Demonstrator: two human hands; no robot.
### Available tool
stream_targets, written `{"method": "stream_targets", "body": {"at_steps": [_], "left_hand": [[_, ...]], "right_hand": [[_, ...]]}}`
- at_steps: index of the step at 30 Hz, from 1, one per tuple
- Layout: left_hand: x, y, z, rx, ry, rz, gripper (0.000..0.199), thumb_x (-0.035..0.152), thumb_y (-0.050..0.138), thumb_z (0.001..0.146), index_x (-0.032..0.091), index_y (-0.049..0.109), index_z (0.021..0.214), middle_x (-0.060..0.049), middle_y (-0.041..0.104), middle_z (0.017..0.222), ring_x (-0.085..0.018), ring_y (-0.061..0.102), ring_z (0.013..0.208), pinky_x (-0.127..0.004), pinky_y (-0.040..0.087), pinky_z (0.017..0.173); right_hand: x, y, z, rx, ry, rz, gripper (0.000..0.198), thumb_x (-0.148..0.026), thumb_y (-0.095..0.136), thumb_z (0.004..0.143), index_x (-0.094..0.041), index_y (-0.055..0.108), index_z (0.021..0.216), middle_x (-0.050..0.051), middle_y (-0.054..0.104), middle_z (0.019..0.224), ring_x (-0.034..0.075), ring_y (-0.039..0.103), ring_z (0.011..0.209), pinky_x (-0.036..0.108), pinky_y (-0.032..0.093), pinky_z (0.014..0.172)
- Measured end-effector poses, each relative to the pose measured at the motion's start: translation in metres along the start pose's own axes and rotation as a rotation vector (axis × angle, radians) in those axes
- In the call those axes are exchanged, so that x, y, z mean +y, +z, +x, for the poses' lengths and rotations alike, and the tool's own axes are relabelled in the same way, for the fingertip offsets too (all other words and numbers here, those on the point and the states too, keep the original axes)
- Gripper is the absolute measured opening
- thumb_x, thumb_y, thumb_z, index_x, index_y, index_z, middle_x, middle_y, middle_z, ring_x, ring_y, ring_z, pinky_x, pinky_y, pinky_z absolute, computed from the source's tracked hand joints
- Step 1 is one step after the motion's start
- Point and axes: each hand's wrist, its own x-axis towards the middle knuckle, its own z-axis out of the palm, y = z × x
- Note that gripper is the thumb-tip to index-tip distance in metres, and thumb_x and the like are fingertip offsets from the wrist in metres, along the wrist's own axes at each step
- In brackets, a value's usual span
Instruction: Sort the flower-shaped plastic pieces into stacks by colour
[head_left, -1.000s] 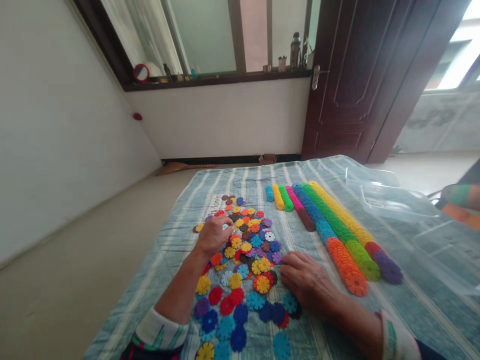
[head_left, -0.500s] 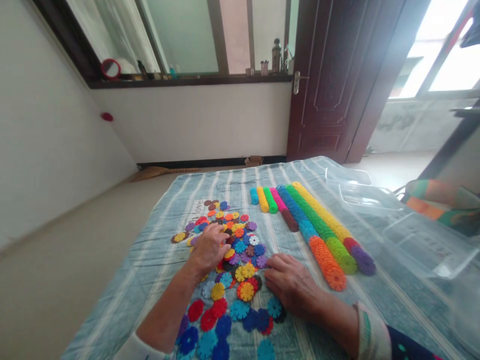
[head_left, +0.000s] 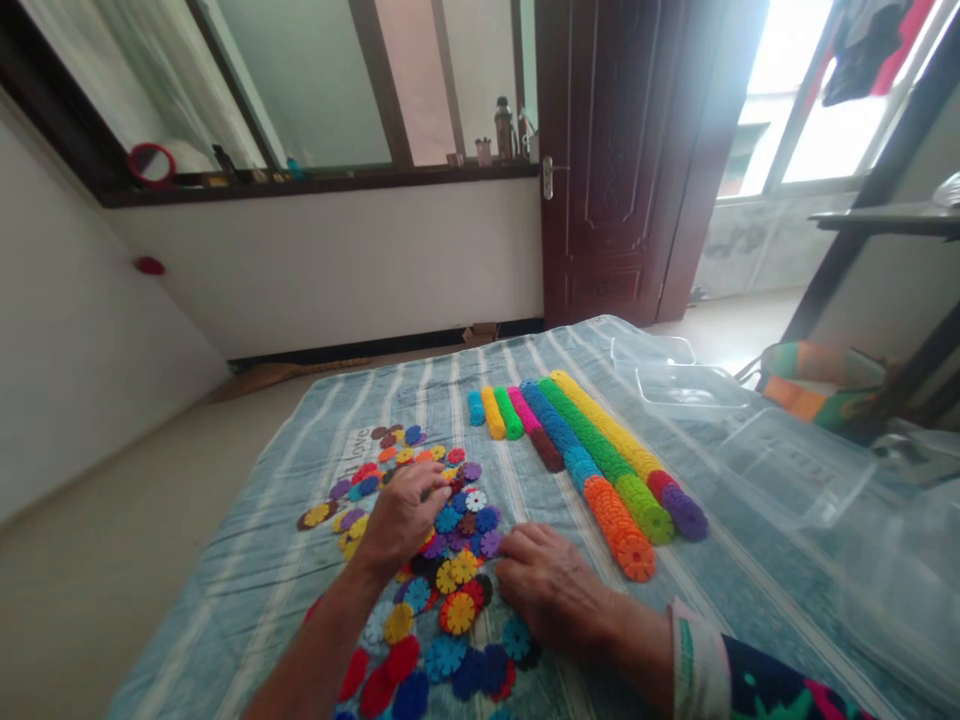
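A loose spread of flat notched plastic discs (head_left: 459,612) in many colours lies on the striped cloth. Over the far part of this spread is my left hand (head_left: 401,515), its fingers bent and thumb drawn near them; whatever is between the tips is hidden. At the spread's right edge rests my right hand (head_left: 551,580), knuckles up and fingers curled under, close to a purple disc (head_left: 490,543). Its fingertips are mostly out of sight. To the right, discs packed face to face form long rows, among them an orange row (head_left: 619,530) and a yellow row (head_left: 600,420).
Clear plastic boxes (head_left: 799,465) stand along the right side of the striped cloth (head_left: 247,560). Shorter disc rows, such as a blue one (head_left: 476,408), lie at the back. Beyond are a brown door (head_left: 615,240) and a sill (head_left: 337,188) with small items.
The camera view has swung to the right. My left hand has shifted slightly farther over the discs, with thumb and fingers closer together. My right hand stays at the edge of the discs.
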Motion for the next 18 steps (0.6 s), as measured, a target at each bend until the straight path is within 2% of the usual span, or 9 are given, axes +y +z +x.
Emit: {"method": "stream_targets", "body": {"at_steps": [4, 7, 12, 18], "left_hand": [[0.035, 0.028, 0.025, -0.098, 0.072, -0.071, 0.02, 0.024, 0.057, 0.082, 0.02, 0.072, 0.069, -0.008, 0.076, 0.101, -0.023, 0.07, 0.1, -0.039, 0.055, 0.095], [0.052, 0.055, 0.04, -0.116, 0.104, -0.091, 0.013, 0.018, 0.061, 0.079, 0.019, 0.072, 0.072, -0.008, 0.076, 0.103, -0.024, 0.069, 0.102, -0.041, 0.055, 0.096], [0.067, 0.087, 0.055, -0.112, 0.126, -0.049, 0.012, 0.011, 0.064, 0.076, 0.018, 0.071, 0.068, -0.014, 0.072, 0.116, -0.029, 0.063, 0.116, -0.05, 0.05, 0.103], [0.073, 0.102, 0.06, -0.118, 0.101, -0.054, 0.012, 0.013, 0.064, 0.077, 0.017, 0.071, 0.068, -0.016, 0.067, 0.124, -0.033, 0.058, 0.124, -0.054, 0.046, 0.109]], "right_hand": [[-0.006, -0.001, 0.001, 0.113, -0.087, -0.027, 0.015, -0.012, 0.061, 0.084, -0.019, 0.054, 0.073, 0.002, 0.058, 0.075, 0.018, 0.049, 0.069, 0.032, 0.036, 0.061], [-0.013, -0.004, 0.001, 0.138, -0.192, -0.027, 0.018, -0.016, 0.057, 0.086, -0.02, 0.051, 0.069, 0.0, 0.052, 0.067, 0.016, 0.043, 0.061, 0.032, 0.031, 0.054], [-0.016, -0.001, 0.002, 0.108, -0.273, -0.034, 0.025, -0.023, 0.057, 0.088, -0.021, 0.048, 0.065, -0.003, 0.045, 0.057, 0.014, 0.032, 0.051, 0.031, 0.024, 0.047], [-0.012, 0.006, 0.004, 0.059, -0.235, -0.031, 0.023, -0.023, 0.057, 0.088, -0.021, 0.051, 0.066, -0.002, 0.047, 0.058, 0.014, 0.035, 0.052, 0.029, 0.024, 0.045]]}}
